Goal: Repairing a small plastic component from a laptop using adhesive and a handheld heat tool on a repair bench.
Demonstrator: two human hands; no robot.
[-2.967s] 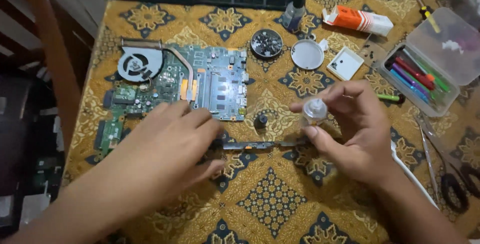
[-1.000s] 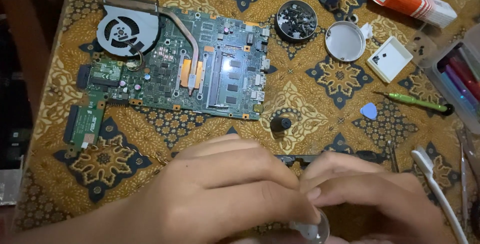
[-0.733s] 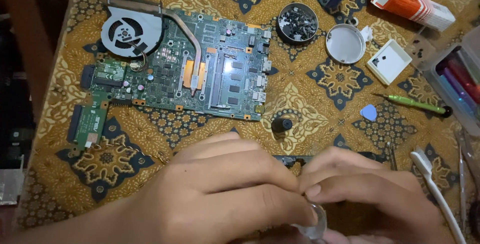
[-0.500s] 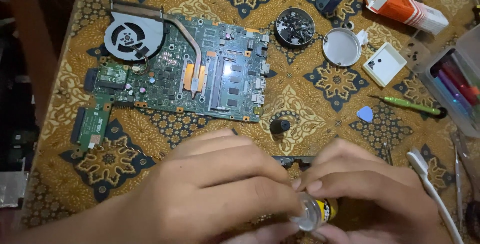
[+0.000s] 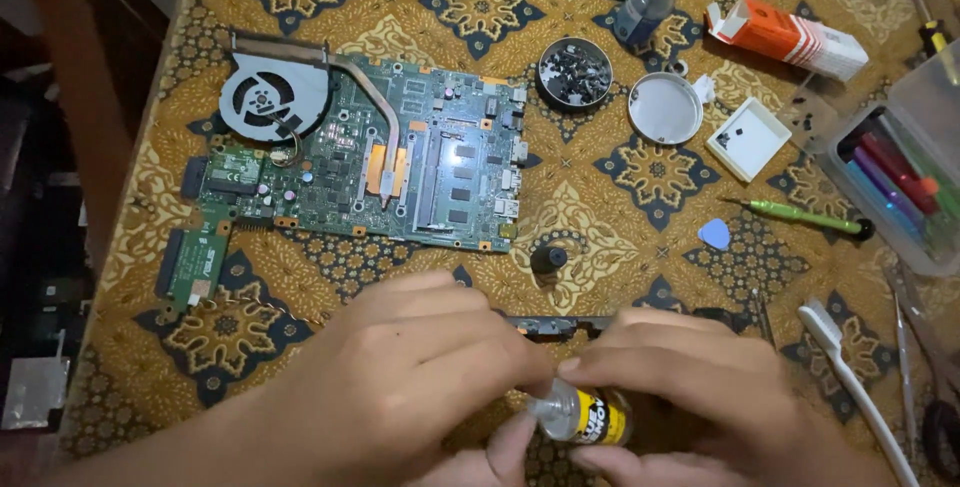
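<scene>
1. Both hands meet low in the view, over the patterned yellow cloth, and pinch 1 small clear bottle between them.
2. The right hand curls around the bottle's body, thumb under and fingers over its yellow and black label.
3. The left hand closes its fingertips on the bottle's clear neck end, which points left.
4. The bottle lies tilted on its side, held just above the cloth near the bottom edge.
5. Just behind the hands a thin black strip lies on the cloth, partly hidden by the knuckles.
6. A small black cap stands a little further back, apart from the hands.
7. A green circuit board with a round fan lies well apart at upper left.
8. Further right sit a round tin of small black parts, a round lid and a white square tray.
9. A green screwdriver and a blue pick lie at right, with a clear box of tools beyond them.
10. A white toothbrush lies just right of the right hand.
11. An orange and white carton lies at the top right.
</scene>
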